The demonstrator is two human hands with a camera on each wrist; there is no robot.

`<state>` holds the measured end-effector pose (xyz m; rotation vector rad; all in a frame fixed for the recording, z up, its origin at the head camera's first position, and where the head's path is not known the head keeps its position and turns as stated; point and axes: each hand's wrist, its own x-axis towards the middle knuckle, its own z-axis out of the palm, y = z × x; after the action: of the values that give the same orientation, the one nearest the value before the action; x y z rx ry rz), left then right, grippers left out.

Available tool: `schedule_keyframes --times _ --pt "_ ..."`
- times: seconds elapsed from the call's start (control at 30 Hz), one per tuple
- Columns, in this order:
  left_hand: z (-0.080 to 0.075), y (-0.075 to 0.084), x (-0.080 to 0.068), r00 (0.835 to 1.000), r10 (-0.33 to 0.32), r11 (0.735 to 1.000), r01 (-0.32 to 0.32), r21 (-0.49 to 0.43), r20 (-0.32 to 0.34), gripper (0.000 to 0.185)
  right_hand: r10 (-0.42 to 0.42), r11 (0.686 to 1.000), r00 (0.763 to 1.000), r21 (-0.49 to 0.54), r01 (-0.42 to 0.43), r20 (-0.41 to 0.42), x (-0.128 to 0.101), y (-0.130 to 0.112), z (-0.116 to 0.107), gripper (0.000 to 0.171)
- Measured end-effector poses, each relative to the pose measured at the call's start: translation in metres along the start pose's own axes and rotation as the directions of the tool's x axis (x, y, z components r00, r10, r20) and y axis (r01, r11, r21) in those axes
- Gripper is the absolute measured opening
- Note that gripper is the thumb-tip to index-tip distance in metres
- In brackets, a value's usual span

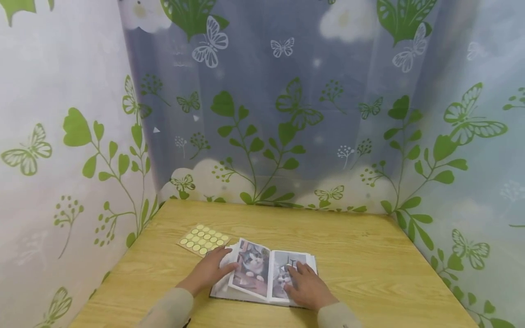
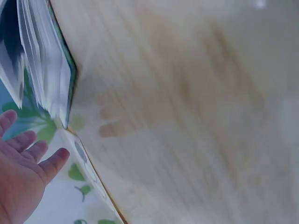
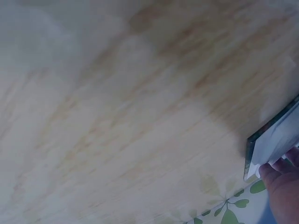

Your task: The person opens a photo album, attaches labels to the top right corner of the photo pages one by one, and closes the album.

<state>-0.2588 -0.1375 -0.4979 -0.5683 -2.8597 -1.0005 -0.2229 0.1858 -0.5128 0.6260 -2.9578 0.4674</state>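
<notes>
The open photo album with cat pictures (image 1: 264, 273) lies on the pale wooden table (image 1: 369, 255). It is pressed flat by the relaxed right hand (image 1: 307, 284); a leaf is touched by the left hand (image 1: 209, 271), uncurled. Pages are best lifted singly.

Butterfly-print curtains (image 1: 287, 114) enclose a wooden table (image 1: 369, 255)

table (image 1: 369, 255): pale wood grain, smooth | album (image 1: 264, 273): glossy paper pages | curtain (image 1: 287, 114): sheer cloth
</notes>
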Motion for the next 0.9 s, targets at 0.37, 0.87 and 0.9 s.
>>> schedule_keyframes --times 0.37,0.87,0.9 --pt "-0.022 -0.018 0.005 0.997 -0.075 0.996 0.074 0.05 0.006 0.063 -0.007 1.0 1.0 -0.012 0.007 0.011 0.0 0.001 0.002 0.059" --pt "-0.048 -0.064 0.022 0.987 -0.16 0.974 0.161 0.157 -0.022 0.071 -0.016 1.0 1.0 -0.008 0.016 -0.024 -0.001 0.005 0.004 0.06" --pt "-0.049 -0.067 0.024 0.985 -0.17 0.971 0.171 0.167 -0.022 0.072 -0.016 1.0 1.0 -0.01 0.016 -0.023 -0.002 0.004 0.003 0.06"
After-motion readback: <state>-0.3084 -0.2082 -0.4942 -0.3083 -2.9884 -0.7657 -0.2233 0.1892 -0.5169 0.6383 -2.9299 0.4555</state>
